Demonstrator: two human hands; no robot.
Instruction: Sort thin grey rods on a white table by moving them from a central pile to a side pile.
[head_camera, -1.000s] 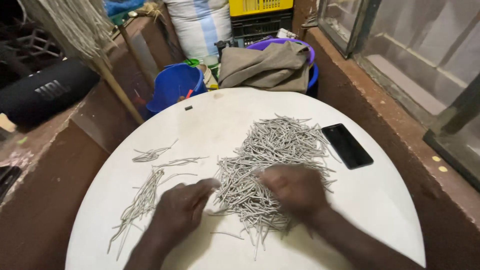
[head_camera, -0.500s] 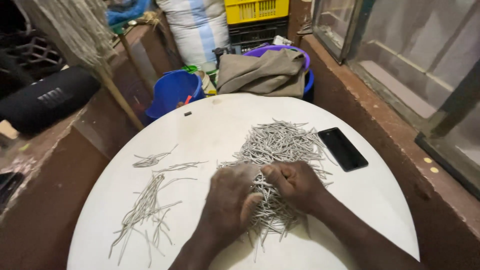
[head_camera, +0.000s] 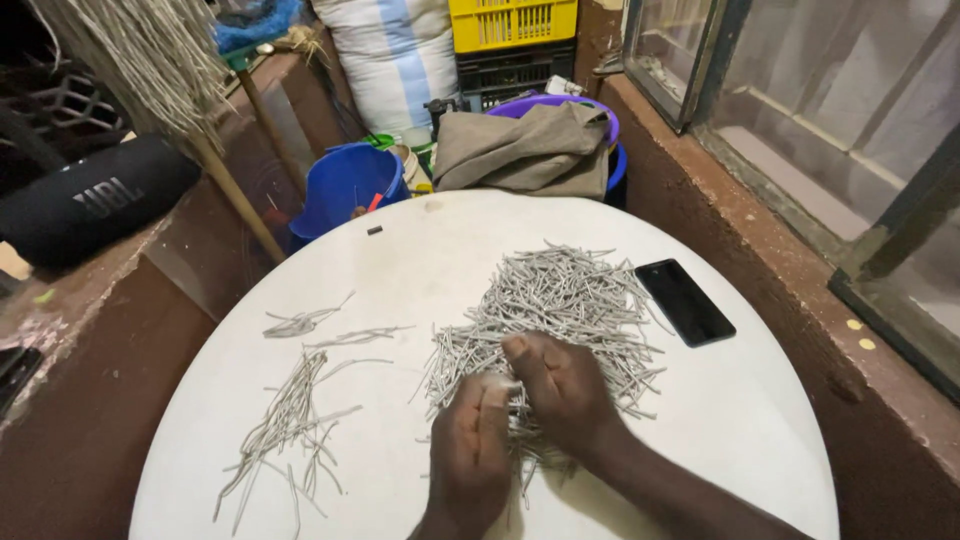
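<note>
A heap of thin grey sticks (head_camera: 560, 310) lies in the middle of a round white table (head_camera: 430, 240). Both hands rest at the heap's near edge. My left hand (head_camera: 470, 450) is closed, its fingers pinching a small bunch of the sticks. Just to its right, touching it, my right hand (head_camera: 562, 392) presses down with curled fingers on the same bunch. A looser row of sorted sticks (head_camera: 285, 420) lies on the table's left side, with a few more sticks (head_camera: 300, 322) farther back.
A black phone (head_camera: 685, 302) lies flat right of the heap. Behind the table stand a blue bucket (head_camera: 345, 185), a purple basin covered by a grey-brown cloth (head_camera: 520, 150), a yellow crate (head_camera: 512, 22) and a sack. A broom (head_camera: 150, 70) and black speaker (head_camera: 90, 200) are left; a window ledge runs right.
My left hand has moved from the left of the heap to its near edge beside the right hand. Both hands have closed on a bunch of sticks.
</note>
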